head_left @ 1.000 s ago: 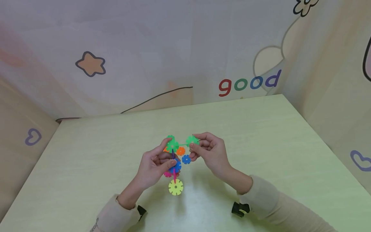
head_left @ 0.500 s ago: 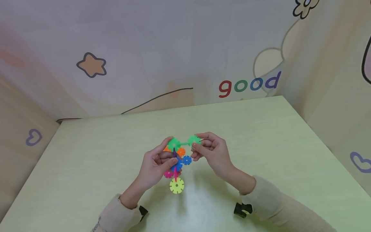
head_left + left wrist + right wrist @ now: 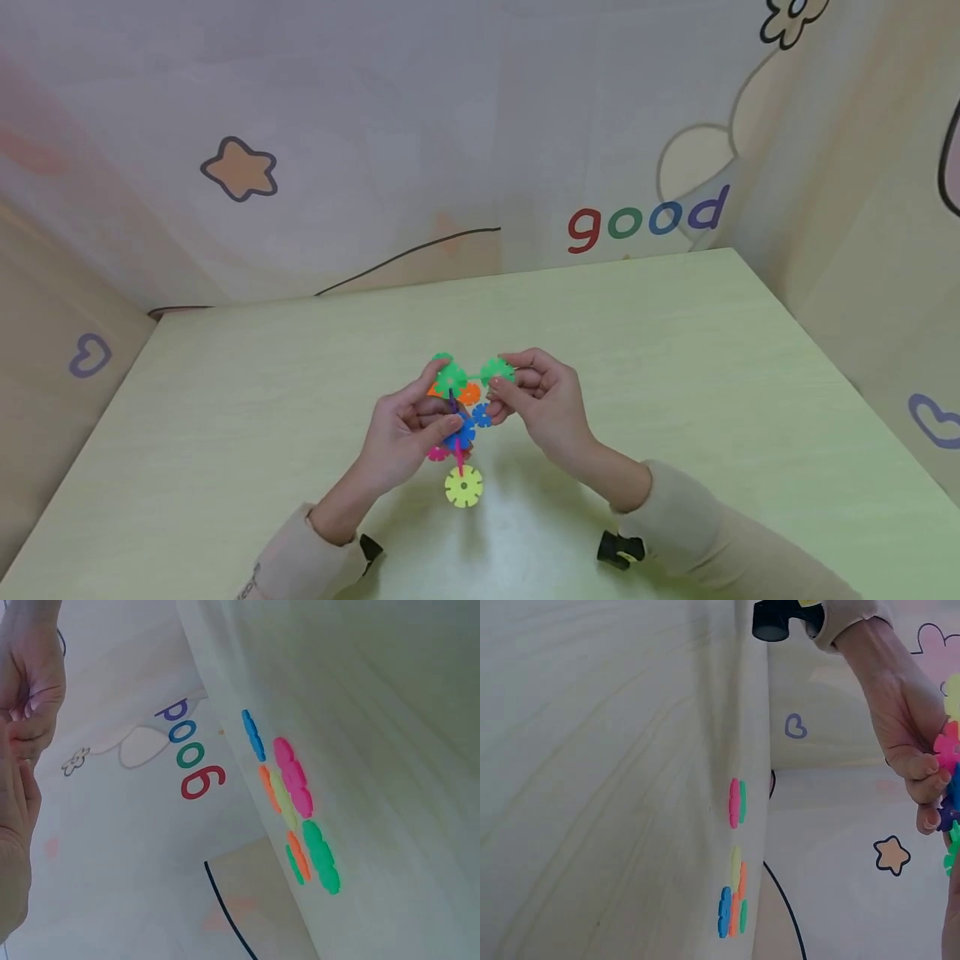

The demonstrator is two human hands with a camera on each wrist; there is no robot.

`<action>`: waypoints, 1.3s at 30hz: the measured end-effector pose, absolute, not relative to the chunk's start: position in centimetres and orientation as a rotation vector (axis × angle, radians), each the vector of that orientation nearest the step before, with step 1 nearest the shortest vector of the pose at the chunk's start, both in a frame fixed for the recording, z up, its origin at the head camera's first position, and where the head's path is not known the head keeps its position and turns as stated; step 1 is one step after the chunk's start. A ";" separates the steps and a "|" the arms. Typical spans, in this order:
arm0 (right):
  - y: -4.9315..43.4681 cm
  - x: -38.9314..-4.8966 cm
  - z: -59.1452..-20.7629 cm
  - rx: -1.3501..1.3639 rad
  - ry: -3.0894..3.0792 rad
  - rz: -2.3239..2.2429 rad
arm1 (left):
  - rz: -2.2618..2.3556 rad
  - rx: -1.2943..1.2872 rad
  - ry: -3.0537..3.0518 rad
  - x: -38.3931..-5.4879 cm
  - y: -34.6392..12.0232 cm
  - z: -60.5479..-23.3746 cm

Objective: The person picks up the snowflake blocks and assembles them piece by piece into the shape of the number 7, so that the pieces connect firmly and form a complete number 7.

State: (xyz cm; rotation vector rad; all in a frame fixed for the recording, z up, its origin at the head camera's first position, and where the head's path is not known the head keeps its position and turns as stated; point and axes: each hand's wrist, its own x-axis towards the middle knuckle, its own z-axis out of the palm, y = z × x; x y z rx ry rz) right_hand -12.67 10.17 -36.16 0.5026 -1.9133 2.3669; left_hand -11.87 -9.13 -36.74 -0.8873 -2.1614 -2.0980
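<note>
My left hand (image 3: 405, 433) pinches a chain of joined, notched plastic snowflake discs. From the top run a green disc (image 3: 452, 381), a purple disc (image 3: 453, 402) seen edge-on, a blue disc (image 3: 463, 432) under the thumb, a pink disc (image 3: 460, 457) edge-on, and a yellow disc (image 3: 463, 487) hanging lowest. My right hand (image 3: 551, 404) holds another green disc (image 3: 497, 372) between thumb and index finger. A thin green edge-on piece (image 3: 474, 377) spans the gap between both green discs. In the right wrist view, the left hand (image 3: 907, 727) grips the chain at the frame's edge.
Loose discs lie flat on the pale table (image 3: 675, 350): an orange disc (image 3: 470, 393), a small-looking blue disc (image 3: 482, 415), a pink disc (image 3: 293, 778) and a green disc (image 3: 322, 856) among several. A printed cloth wall (image 3: 375, 167) stands behind the table.
Both hands stay on the joined discs. The right hand shifted slightly right, then back left and a little down. The yellow disc has swung slightly right.
</note>
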 end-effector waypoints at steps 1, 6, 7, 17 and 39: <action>10.1 -12.7 -36.1 0.510 -1.908 2.365 | -2.095 -0.892 -2.160 -11.9 -9.1 -36.7; 10.0 -12.6 -36.0 0.550 -1.901 2.354 | -2.077 -0.916 -2.143 -12.0 -9.1 -36.7; 10.1 -12.6 -36.0 0.560 -1.901 2.357 | -2.081 -0.916 -2.141 -12.1 -9.2 -36.7; 10.9 -13.1 -36.0 0.597 -2.051 2.350 | -2.269 -0.618 -2.227 -12.1 -10.0 -36.4; 12.4 -17.6 -38.9 0.481 -2.614 2.101 | -2.398 -0.504 -2.252 -12.3 -12.5 -35.0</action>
